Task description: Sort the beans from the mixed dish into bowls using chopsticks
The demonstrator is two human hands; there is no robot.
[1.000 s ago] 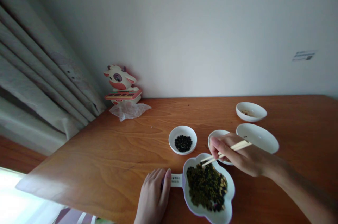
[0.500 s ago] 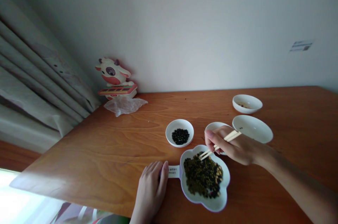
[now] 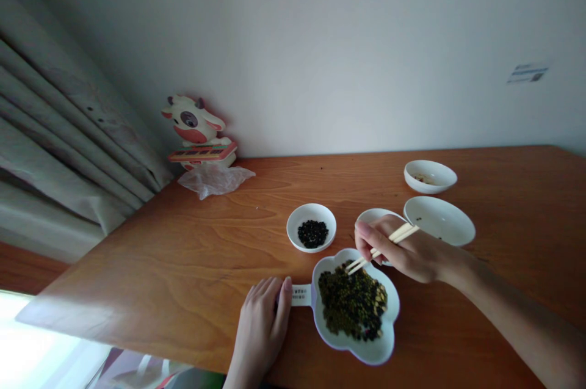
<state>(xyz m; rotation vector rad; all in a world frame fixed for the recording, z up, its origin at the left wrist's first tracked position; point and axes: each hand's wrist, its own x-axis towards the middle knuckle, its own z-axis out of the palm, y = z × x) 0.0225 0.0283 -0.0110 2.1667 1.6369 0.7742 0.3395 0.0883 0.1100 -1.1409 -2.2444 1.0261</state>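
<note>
My right hand (image 3: 403,251) pinches a pair of light wooden chopsticks (image 3: 384,244), their tips just over the upper edge of a dark green and tan bean mix (image 3: 352,303). That mix fills a white flower-shaped dish (image 3: 366,349). My left hand (image 3: 260,328) rests on the dish's white labelled handle (image 3: 301,295). A small round bowl (image 3: 311,209) holds black beans (image 3: 313,234). Behind my right hand lie a partly hidden white dish (image 3: 375,214) and a shallow oval white dish (image 3: 439,221). Farther back, a white bowl (image 3: 430,176) holds a few scraps.
All of this stands on a wooden table (image 3: 160,254) with an orange-brown grain. A toy cow figure (image 3: 192,126) and a crumpled plastic bag (image 3: 215,181) stand at its back left corner. A grey curtain (image 3: 68,120) hangs at the left, and a wall rises behind.
My right hand has shifted left, and the chopstick tips now sit over the bean mix rather than at the dish's rim. The whole view has moved slightly. My left hand stays on the handle.
</note>
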